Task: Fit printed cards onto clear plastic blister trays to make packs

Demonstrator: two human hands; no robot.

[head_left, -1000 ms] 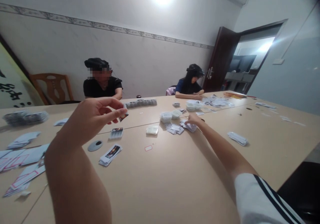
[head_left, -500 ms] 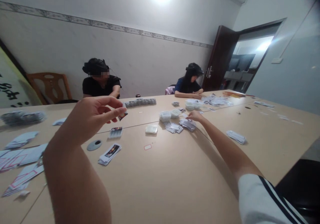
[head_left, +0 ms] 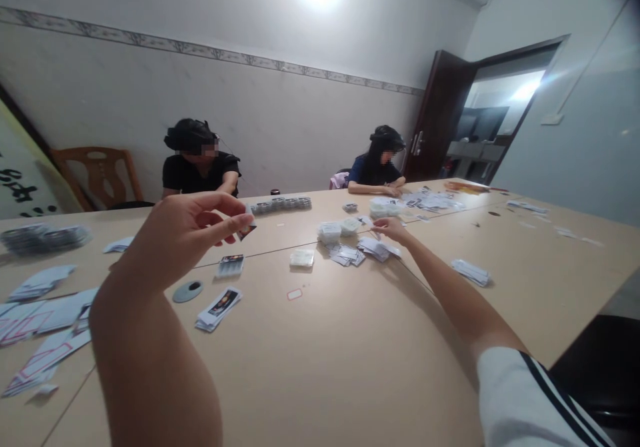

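Note:
Raised over the table, my left hand (head_left: 200, 224) pinches a small dark printed card (head_left: 247, 231) between thumb and fingers. My right hand (head_left: 393, 229) reaches forward with its fingertips together on what looks like a white paper slip (head_left: 377, 234); its outline is small and blurred. Just under that hand lies a loose pile of white paper slips (head_left: 375, 248). Left of the pile stand clear plastic boxes (head_left: 330, 232). Below my left hand sit a clear compartment case with a dark label (head_left: 231, 266) and a stack of printed cards (head_left: 220, 308).
Across the table (head_left: 340, 354) sit two people (head_left: 200, 167) (head_left: 377, 167) wearing head gear. A row of small packs (head_left: 283, 204) lies before one. Paper stacks (head_left: 45, 314) and bagged packs (head_left: 45, 235) are at left, a slip stack (head_left: 471, 272) at right.
My right hand has lifted slightly from the slip pile, and a slip seems to show at its fingertips. My left hand keeps holding the card almost unmoved.

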